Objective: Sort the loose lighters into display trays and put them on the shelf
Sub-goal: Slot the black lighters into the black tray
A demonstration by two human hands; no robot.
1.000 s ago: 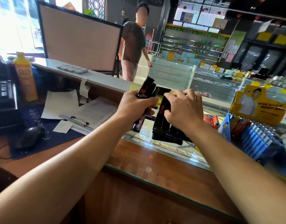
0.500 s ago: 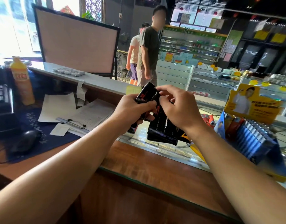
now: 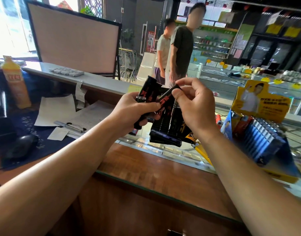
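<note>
Left hand [image 3: 129, 110] gripping bundle of black lighters [image 3: 147, 92] above glass counter [image 3: 163, 167]. Right hand [image 3: 194, 106] pinching single black lighter [image 3: 168, 96] by top end, tilting it over black display tray [image 3: 165, 130] sitting just beyond hands. Risk: bundle slipping from crowded left grip, lighters dropping onto glass; tilted lighter missing slot, jamming against neighbours.

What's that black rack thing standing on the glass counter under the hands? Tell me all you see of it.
The display tray is black, plastic-looking and tilted back, with upright slots. Black lighters fill the ones in view. It stands on the glass counter. The right hand above it pinches one lighter at its top end; the hands hide the upper part.
</note>
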